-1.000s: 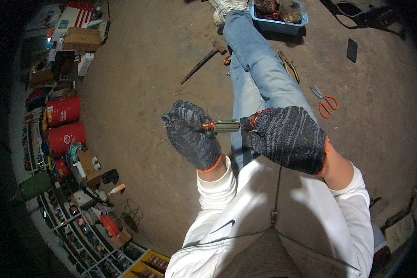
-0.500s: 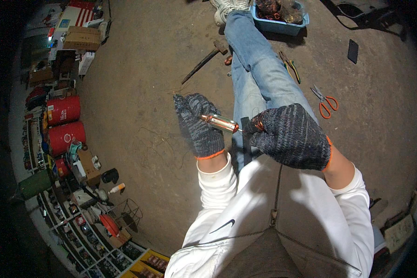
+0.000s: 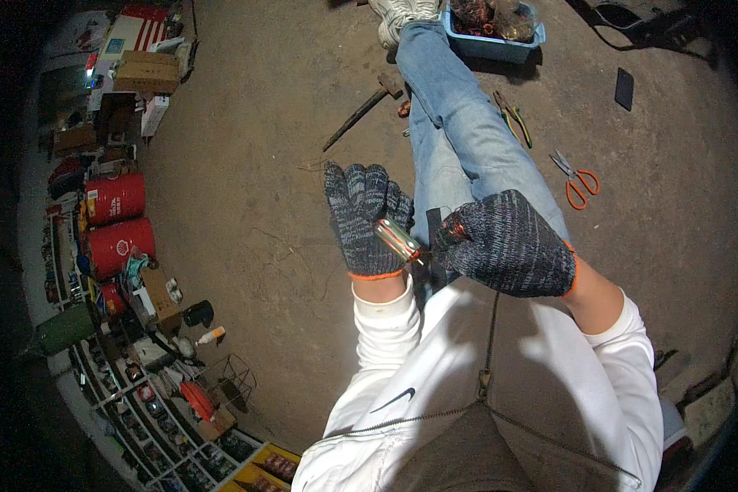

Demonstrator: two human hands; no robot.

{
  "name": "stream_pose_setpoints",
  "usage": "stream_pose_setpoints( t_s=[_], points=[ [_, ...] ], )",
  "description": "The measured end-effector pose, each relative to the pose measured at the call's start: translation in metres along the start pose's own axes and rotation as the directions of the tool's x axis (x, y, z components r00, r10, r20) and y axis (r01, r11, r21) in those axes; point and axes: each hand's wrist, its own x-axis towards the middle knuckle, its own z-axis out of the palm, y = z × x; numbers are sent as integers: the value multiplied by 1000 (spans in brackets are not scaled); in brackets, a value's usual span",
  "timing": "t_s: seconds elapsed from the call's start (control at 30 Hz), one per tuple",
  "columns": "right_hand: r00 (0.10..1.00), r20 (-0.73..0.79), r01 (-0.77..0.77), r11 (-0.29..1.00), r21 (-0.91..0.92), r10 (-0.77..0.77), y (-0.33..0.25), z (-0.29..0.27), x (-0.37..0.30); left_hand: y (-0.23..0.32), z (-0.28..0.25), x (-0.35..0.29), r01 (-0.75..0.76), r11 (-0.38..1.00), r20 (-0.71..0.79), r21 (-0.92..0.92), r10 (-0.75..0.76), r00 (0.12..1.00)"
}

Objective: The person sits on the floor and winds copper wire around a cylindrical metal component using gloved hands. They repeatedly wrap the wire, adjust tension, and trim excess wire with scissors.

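My left hand [image 3: 361,221], in a dark grey knitted glove with an orange cuff, is turned palm up with its fingers stretched out and slightly apart. Against the palm rests a small motor rotor [image 3: 398,239], a silvery cylinder with reddish copper strips and a thin shaft, tilted down to the right. Beside it, my right hand [image 3: 508,246] in a matching glove is closed around a tangle of copper wire [image 3: 455,225]. The gap between the rotor and the right fingers is small; any wire strand crossing it is too fine to make out.
My outstretched jeans-clad legs [image 3: 467,123] lie ahead. Around them on the floor are a hammer [image 3: 361,112], pliers [image 3: 512,119], orange-handled scissors [image 3: 576,182], a phone [image 3: 624,88] and a blue basin [image 3: 496,49] of scrap. Red drums [image 3: 119,246] and shelving [image 3: 152,426] line the left.
The rotor has turned, its right end dipping toward me, and sits lower on the left palm. My left fingers have uncurled and spread. My right hand stays closed on the copper wire, barely moved.
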Motion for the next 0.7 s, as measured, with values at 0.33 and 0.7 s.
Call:
stream_pose_setpoints(
  t_s=[0.33, 0.7],
  points=[
    [1000, 14, -26, 999, -39, 27, -2, 3, -7, 0, -5, 0, -127, 985, 51, -117, 134, 990],
    [988, 15, -149, 980, -134, 152, -17, -3, -6, 11, -20, 4, -156, 971, 214, -179, 193, 958]
  ],
)
